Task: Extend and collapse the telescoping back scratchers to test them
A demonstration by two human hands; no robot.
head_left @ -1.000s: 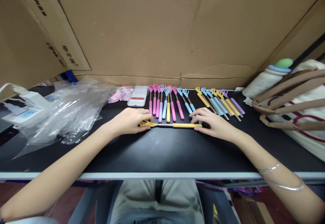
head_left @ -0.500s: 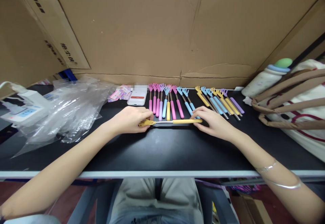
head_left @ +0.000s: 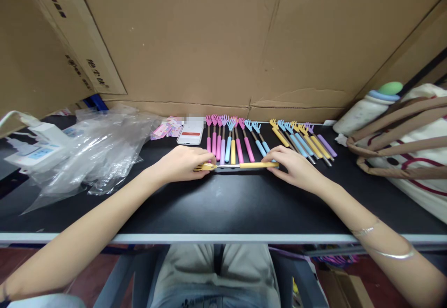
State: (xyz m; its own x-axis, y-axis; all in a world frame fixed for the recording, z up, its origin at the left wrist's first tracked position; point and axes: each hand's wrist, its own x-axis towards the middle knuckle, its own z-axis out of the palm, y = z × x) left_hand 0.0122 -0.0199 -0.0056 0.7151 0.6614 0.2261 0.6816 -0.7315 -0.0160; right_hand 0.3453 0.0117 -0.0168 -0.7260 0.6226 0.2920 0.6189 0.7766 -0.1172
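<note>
Level above the black table, a yellow back scratcher (head_left: 258,164) with a metal rod is held between both hands. My left hand (head_left: 185,164) pinches its claw end, and my right hand (head_left: 291,166) grips the far end of its yellow handle. Behind it lies a row of back scratchers (head_left: 223,145) in pink, purple, blue and yellow, claws pointing away from me. To the right rests another group of back scratchers (head_left: 302,140) in yellow, blue and purple, with some loose handles or rods among them.
Clear plastic bags (head_left: 101,150) are heaped on the left beside a white power strip (head_left: 38,152). A phone (head_left: 190,131) and pink cards (head_left: 165,127) lie at the back. On the right stand a white bottle (head_left: 365,112) and a bag with brown straps (head_left: 412,145). Cardboard (head_left: 195,43) walls the back.
The left hand and the claw end have shifted slightly right, and the exposed metal rod looks a little shorter. The right hand has barely moved. The view has shifted slightly.
</note>
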